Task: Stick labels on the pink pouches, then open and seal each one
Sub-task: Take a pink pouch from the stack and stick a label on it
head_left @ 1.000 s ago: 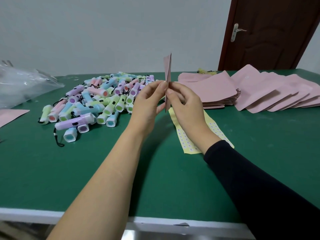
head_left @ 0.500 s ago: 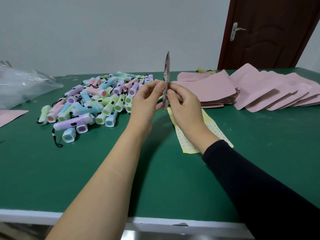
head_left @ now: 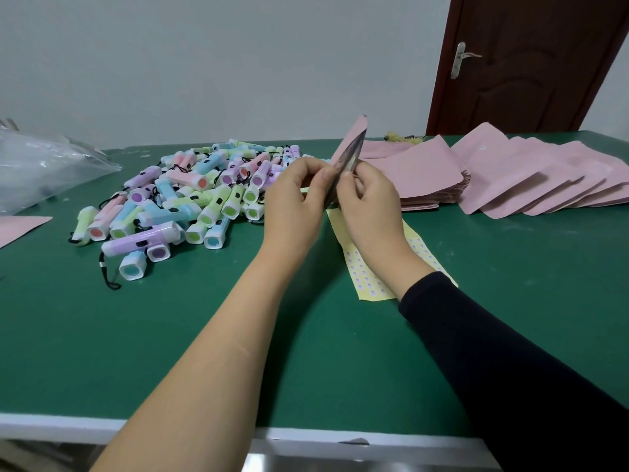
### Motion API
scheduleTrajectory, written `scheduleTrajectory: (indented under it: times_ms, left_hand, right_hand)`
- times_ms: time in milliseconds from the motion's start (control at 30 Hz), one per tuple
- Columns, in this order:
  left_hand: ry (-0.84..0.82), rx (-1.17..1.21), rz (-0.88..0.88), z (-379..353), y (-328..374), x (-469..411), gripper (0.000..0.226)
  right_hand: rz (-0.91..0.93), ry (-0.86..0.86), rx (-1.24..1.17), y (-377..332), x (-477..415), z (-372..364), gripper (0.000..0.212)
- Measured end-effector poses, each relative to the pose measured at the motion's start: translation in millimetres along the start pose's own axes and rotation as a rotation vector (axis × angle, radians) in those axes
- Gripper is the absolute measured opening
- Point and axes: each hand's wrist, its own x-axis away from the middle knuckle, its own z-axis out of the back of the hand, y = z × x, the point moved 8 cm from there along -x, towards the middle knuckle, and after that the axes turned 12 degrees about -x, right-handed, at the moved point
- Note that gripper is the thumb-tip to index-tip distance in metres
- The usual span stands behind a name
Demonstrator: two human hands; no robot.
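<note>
I hold one pink pouch (head_left: 350,144) upright above the green table (head_left: 170,352), edge toward me, its mouth spread so the silvery inside shows. My left hand (head_left: 294,206) pinches its left wall and my right hand (head_left: 369,202) pinches its right wall. Under my right wrist lies a yellow label sheet (head_left: 366,281) with rows of small stickers. A stack of pink pouches (head_left: 422,178) lies behind my hands, and a fanned row of pouches (head_left: 531,178) spreads to the right.
A heap of pastel mini flashlights (head_left: 190,202) with black cords lies at the left centre. A clear plastic bag (head_left: 44,168) sits at the far left, with one pink pouch (head_left: 17,226) by the left edge. A brown door (head_left: 531,63) stands behind.
The pouch was flat and closed between my fingers a second ago. Now its walls are pulled apart and its top leans to the right.
</note>
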Motion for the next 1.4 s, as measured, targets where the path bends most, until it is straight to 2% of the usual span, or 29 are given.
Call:
scheduleTrajectory:
  times_ms: [133, 233, 333, 433, 567, 700, 1067, 1267, 1400]
  left_hand:
    - [0.002, -0.052, -0.024, -1, 0, 1, 0.014]
    - [0.024, -0.044, -0.036, -2, 6, 5, 0.014]
    - [0.006, 0.002, 0.041, -3, 3, 4, 0.016]
    - [-0.012, -0.026, 0.097, -6, -2, 3, 0.036]
    - [-0.036, -0.025, 0.168, -9, -10, 2, 0.037]
    - [-0.064, -0.047, 0.187, -6, -12, 1, 0.027]
    - [-0.062, -0.058, 0.176, 4, -11, -3, 0.017]
    - [-0.054, -0.222, 0.088, 1, -8, -3, 0.013]
    - [-0.047, -0.239, 0.035, -5, -2, 1, 0.013]
  right_hand:
    - [0.015, 0.004, 0.086, -1, 1, 0, 0.021]
    - [0.141, -0.033, 0.343, -11, 3, -4, 0.021]
    - [0.259, -0.078, 0.570, -16, 4, -10, 0.043]
    - [0.310, -0.088, 0.686, -16, 1, -13, 0.044]
    - [0.315, -0.123, 0.802, -13, -3, -15, 0.038]
    - [0.276, -0.146, 0.685, -13, -4, -13, 0.037]
    - [0.063, 0.022, 0.142, -6, -6, 8, 0.033]
    - [-0.007, -0.157, 0.174, 5, 0, -9, 0.048]
    - [0.003, -0.197, 0.253, 6, 0, -15, 0.039]
